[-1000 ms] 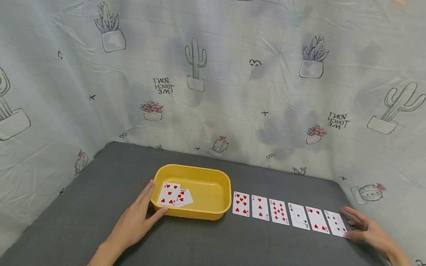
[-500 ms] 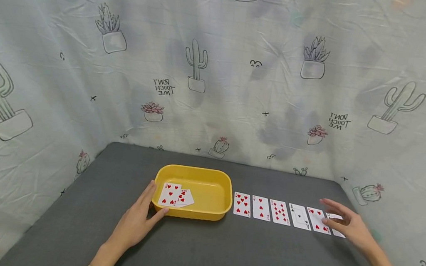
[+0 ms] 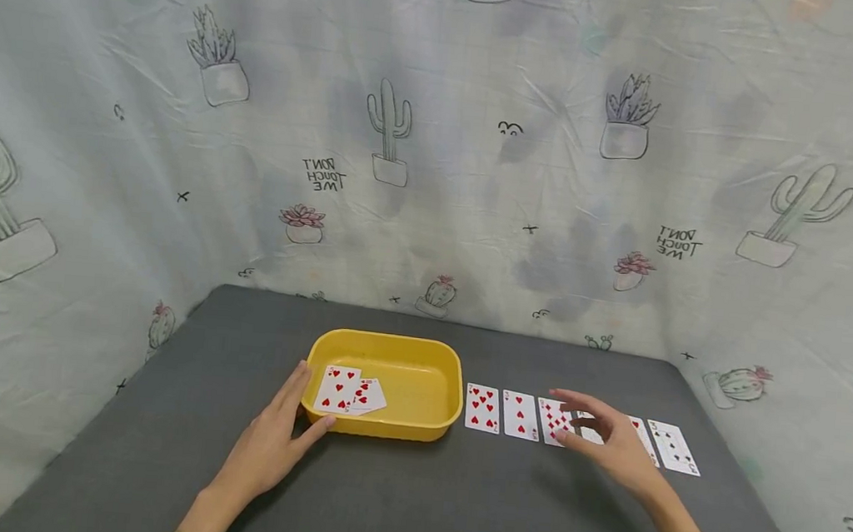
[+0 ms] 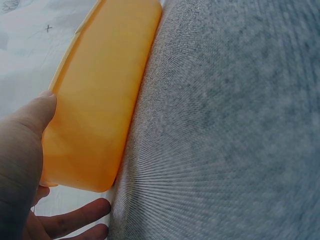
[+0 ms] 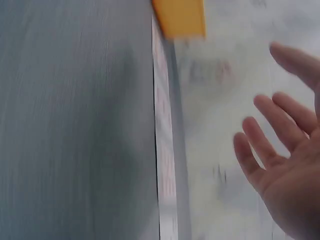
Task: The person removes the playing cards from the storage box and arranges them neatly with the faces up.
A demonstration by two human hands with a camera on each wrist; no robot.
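Worktop (image 3: 408,498): dark grey, finely woven felt-like cover, rectangular, backed on three sides by a creased pale cloth (image 3: 478,178) printed with potted cacti and succulents; mirrored lettering on it reads "DON'T TOUCH ME". Tray (image 3: 425,383): yellow smooth plastic, shallow, rounded-rectangle, glossy wall, sitting left of the worktop's centre. Inside it, at its left end, two cards (image 3: 349,392) face up and overlapping, red hearts; the top one looks like a seven, the lower one too hidden to read. Left hand (image 3: 269,446) rests on the worktop against the tray's near left corner: fingers (image 3: 295,389) straight and together along the left wall, thumb against the near wall, no curl round the rim. The left wrist view shows the same, the thumb tip touching the orange-yellow wall. Row of cards (image 3: 520,414) lies face up just right of the tray, running toward the right edge: white, rectangular, mostly hearts, the last one (image 3: 674,447) black spades. Right hand (image 3: 611,443) hovers over the middle of the row, fingers spread and loosely extended, holding nothing; whether the tips touch a card cannot be told. Right wrist view is blurred.
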